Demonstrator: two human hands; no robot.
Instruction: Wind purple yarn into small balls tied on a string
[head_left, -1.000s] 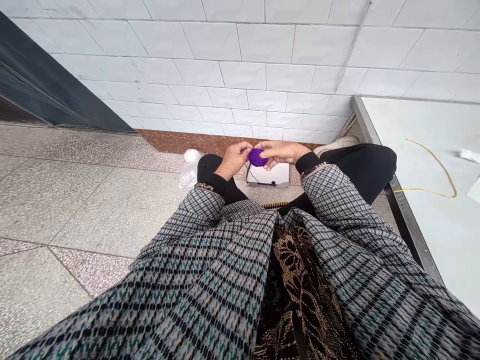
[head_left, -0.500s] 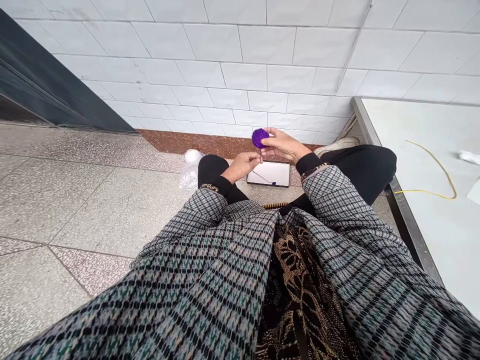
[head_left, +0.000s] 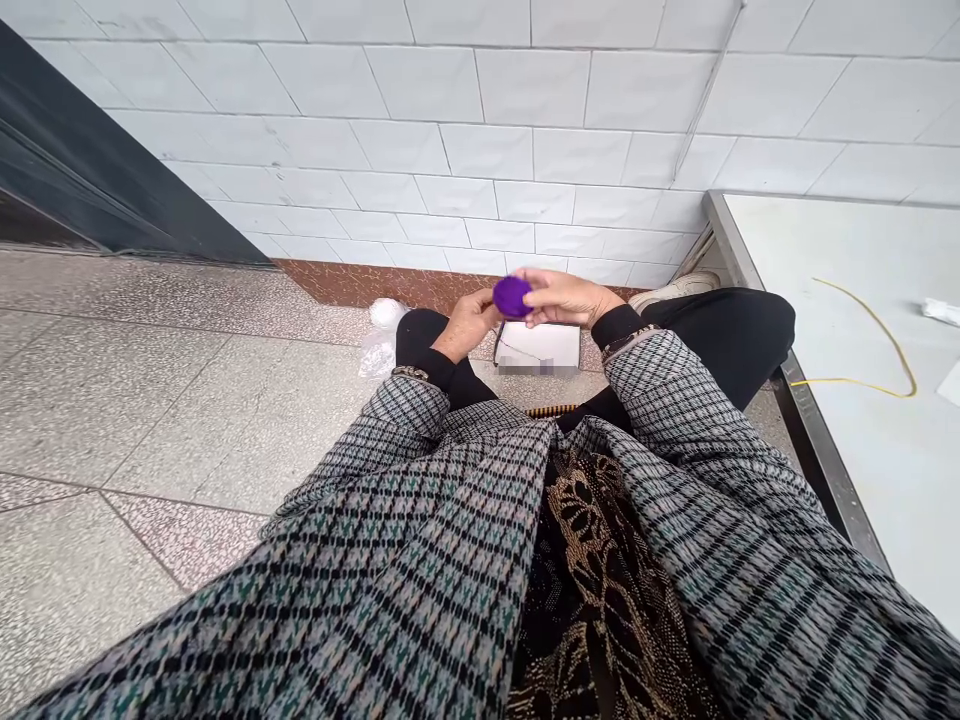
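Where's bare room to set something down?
Widest: the floor between the dark panel and plastic bag. Also the white tabletop, inside the yellow cord's curve and between cord and wall. Crowded: between the knees, where left hand, right hand and purple yarn ball sit near the box.

On the right, we note a metal-edged white worktop [head_left: 862,460] supporting a curved yellow cord [head_left: 896,346] and a crumpled white item [head_left: 941,311]. Ahead, we note a tiled wall [head_left: 532,88] above a reddish-brown baseboard [head_left: 360,284].

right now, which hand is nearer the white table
The right hand, holding the purple ball from the table's side; the left hand is across the ball, farther from the white table.
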